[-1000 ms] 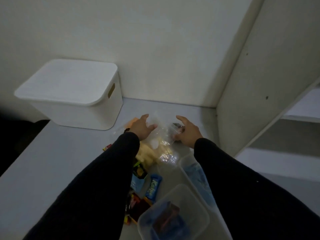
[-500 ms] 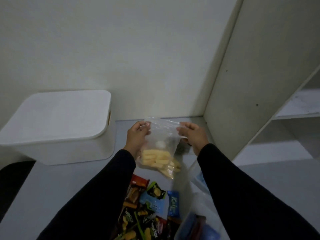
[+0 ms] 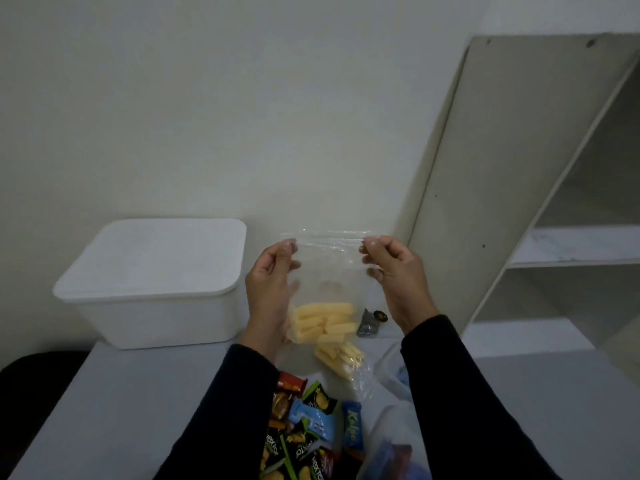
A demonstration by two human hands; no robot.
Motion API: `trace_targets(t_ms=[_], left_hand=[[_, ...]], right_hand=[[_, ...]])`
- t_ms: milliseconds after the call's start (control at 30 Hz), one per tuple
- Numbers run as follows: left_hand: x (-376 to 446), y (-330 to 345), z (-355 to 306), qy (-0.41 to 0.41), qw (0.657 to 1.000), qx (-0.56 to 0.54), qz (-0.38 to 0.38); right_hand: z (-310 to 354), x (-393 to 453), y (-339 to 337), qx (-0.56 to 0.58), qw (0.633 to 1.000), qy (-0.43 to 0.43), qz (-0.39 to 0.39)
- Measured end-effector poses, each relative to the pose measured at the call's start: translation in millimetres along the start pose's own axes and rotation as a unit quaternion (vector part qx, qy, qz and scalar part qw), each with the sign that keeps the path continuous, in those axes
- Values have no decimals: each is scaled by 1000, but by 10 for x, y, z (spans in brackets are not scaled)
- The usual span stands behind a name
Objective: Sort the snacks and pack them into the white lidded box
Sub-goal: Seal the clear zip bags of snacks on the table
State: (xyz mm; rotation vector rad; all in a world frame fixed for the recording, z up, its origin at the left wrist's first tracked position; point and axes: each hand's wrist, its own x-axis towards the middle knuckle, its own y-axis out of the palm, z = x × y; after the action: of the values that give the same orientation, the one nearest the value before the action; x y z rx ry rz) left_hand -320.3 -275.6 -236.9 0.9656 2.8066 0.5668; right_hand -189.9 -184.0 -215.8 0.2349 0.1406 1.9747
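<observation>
I hold a clear zip bag of yellow stick snacks (image 3: 325,317) upright above the table. My left hand (image 3: 272,289) pinches its top left corner and my right hand (image 3: 394,271) pinches its top right corner. A second clear bag of yellow sticks (image 3: 341,356) lies on the table just below it. The white lidded box (image 3: 152,282) stands at the left with its lid on. A pile of small wrapped snacks (image 3: 311,431) lies near me between my sleeves.
Clear plastic containers (image 3: 391,455) with blue and dark items sit at the lower right. A small dark packet (image 3: 370,323) lies behind the bags. A white shelf unit (image 3: 519,202) rises at the right, and a wall stands behind the grey table (image 3: 104,410).
Both hands have lifted the clear bag of yellow sticks off the table and stretched its top edge apart. The camera has tilted up, so the box sits lower in view.
</observation>
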Motion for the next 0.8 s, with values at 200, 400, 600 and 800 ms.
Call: trace_targets(t_ms=[200, 400, 600, 800], left_hand=[[-174, 127, -159, 39, 999, -35, -5], [-238, 283, -234, 75, 994, -73, -42], [-202, 287, -211, 84, 993, -69, -41], [-154, 346, -216, 86, 993, -69, -43]], right_hand=[[221, -55, -98, -31, 997, -75, 19], [277, -53, -34, -6, 991, -137, -2], [291, 8, -65, 1, 993, -114, 39], [285, 62, -52, 23, 992, -125, 21]])
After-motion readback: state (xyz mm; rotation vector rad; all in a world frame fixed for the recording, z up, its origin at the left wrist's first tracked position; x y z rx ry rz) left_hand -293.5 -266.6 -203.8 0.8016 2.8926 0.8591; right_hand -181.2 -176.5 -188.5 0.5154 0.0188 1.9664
